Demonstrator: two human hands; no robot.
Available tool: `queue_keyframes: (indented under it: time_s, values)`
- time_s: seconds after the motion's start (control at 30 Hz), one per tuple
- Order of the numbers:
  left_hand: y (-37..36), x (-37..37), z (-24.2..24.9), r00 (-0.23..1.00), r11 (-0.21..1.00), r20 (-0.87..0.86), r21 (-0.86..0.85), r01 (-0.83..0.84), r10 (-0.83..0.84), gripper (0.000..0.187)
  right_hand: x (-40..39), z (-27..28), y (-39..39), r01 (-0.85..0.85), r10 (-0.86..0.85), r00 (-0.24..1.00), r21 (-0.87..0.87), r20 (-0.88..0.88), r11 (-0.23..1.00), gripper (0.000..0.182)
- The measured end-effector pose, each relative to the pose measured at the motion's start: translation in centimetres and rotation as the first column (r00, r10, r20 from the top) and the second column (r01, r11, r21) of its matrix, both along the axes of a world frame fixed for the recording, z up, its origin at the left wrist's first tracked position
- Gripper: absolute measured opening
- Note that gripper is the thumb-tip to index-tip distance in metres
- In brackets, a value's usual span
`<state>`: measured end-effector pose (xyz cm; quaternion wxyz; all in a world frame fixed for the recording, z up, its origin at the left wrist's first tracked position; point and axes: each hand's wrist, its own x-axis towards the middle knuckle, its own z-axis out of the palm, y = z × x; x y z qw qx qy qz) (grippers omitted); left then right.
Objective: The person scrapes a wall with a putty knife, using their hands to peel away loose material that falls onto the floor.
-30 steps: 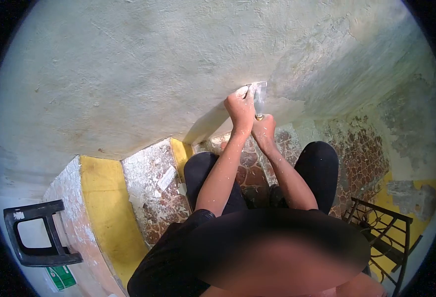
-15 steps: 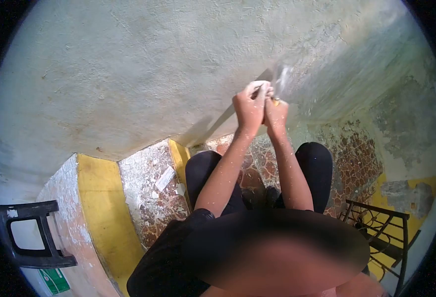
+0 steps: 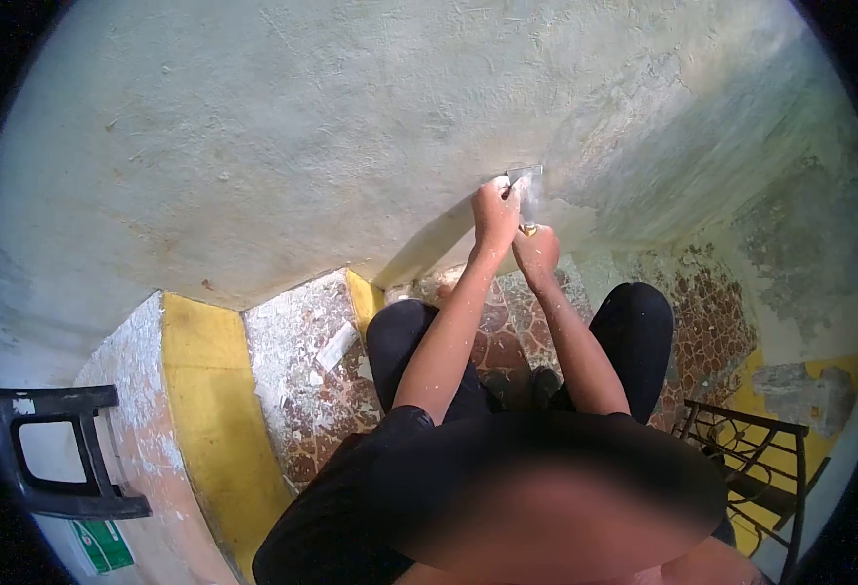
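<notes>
A putty knife (image 3: 534,200) with a flat metal blade stands against the pale, rough wall (image 3: 302,146), its wide edge at the plaster. My right hand (image 3: 538,253) is closed around its handle, just below a brass-coloured collar. Higher up, my left hand (image 3: 495,216) is closed at the blade's left side, with the thumb and fingertips on the metal. White flecks dot both forearms. The handle is mostly hidden inside my right hand.
Paint flakes litter the stone-patterned floor (image 3: 707,327); a white scrap (image 3: 337,346) lies left of my knees. A yellow-faced step (image 3: 210,390) and a black plastic frame (image 3: 93,458) are at left. A dark metal rack (image 3: 756,448) stands at right.
Both hands have moved slightly down, my right one more, leaving the blade more visible. The blade, blurred before, is now sharp and lower against the wall.
</notes>
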<state>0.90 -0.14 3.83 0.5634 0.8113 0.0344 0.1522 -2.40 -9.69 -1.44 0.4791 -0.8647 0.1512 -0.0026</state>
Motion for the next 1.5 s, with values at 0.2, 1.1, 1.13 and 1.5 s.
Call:
queue_keyframes:
  time_s: [0.2, 1.1, 1.13, 1.5]
  values:
    - [-1.0, 0.9, -1.9, 0.997, 0.995, -0.069, -0.096, -0.041, 0.035, 0.024, 0.9, -2.0, -1.3, 0.042, -0.04, 0.999, -0.065, 0.022, 0.997, 0.048]
    - [-2.7, 0.7, 1.6, 0.994, 0.951, 0.052, -0.298, -0.076, 0.095, 0.025, 1.2, 3.0, -1.0, 0.105, -0.109, 0.989, 0.042, 0.101, 0.994, 0.037]
    - [-2.8, 0.6, 4.0, 0.994, 0.95, 0.056, -0.303, -0.074, 0.096, 0.025, 2.4, 5.0, -1.2, 0.123, -0.121, 0.952, 0.012, 0.282, 0.992, 0.034]
    - [-1.0, -0.4, 4.1, 0.989, 0.912, 0.098, -0.386, 0.139, -0.109, 0.032, 1.4, 5.3, -1.4, 0.041, -0.094, 0.991, 0.464, 0.092, 0.885, 0.03]
